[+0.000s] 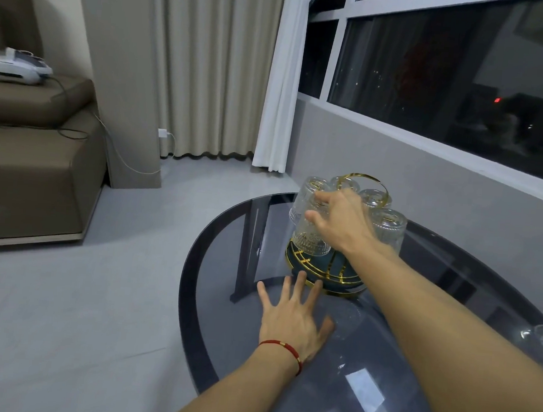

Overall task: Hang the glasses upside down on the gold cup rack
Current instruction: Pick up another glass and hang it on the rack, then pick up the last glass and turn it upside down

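Note:
The gold cup rack (323,270) with a dark round base stands on the glass table (220,266). Several ribbed clear glasses hang on it upside down, among them one at the right (390,229) and one at the back (373,196). My right hand (340,221) reaches over the rack, thumb and fingers around the front glass (310,238), which is upside down just above the base. My left hand (290,321) lies flat on the table with fingers spread, its fingertips at the rack's base. Another glass (542,339) lies at the right edge of the view.
The dark oval glass table sits below a window ledge (431,143) on the right. A brown sofa (29,167) with a white device and cable stands at the left. Curtains (209,71) hang at the back over a pale tiled floor.

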`<state>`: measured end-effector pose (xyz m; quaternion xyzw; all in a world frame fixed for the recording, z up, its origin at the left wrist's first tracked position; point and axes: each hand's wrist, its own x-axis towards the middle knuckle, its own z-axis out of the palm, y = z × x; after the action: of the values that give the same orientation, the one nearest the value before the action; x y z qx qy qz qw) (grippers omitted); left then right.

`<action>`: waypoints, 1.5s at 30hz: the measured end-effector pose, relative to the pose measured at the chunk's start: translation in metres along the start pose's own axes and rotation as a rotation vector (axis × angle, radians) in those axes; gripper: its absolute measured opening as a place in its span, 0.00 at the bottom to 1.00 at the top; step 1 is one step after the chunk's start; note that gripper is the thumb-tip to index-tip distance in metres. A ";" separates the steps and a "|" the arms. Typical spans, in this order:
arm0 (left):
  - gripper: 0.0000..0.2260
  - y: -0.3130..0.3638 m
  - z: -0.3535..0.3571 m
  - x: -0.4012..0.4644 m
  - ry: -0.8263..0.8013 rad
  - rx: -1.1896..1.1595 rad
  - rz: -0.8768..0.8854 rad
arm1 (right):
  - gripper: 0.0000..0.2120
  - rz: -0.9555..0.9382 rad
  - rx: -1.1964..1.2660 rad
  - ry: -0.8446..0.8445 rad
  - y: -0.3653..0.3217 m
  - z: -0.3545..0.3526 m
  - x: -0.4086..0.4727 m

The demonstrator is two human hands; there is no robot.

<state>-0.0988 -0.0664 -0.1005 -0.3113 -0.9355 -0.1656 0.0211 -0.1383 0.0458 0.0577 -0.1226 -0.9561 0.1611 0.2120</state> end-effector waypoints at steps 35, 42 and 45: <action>0.25 0.160 0.006 -0.014 0.032 -0.489 0.254 | 0.46 0.892 0.352 0.350 0.261 -0.063 -0.223; 0.28 0.166 0.000 -0.006 0.030 -0.784 0.143 | 0.35 0.576 0.279 0.269 0.233 -0.072 -0.223; 0.41 0.167 -0.008 -0.001 -0.068 -1.095 0.054 | 0.34 0.441 0.346 0.220 0.208 -0.076 -0.219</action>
<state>-0.0005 0.0561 -0.0434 -0.3061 -0.7045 -0.6173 -0.1701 0.1227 0.1893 -0.0324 -0.3059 -0.8360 0.3497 0.2920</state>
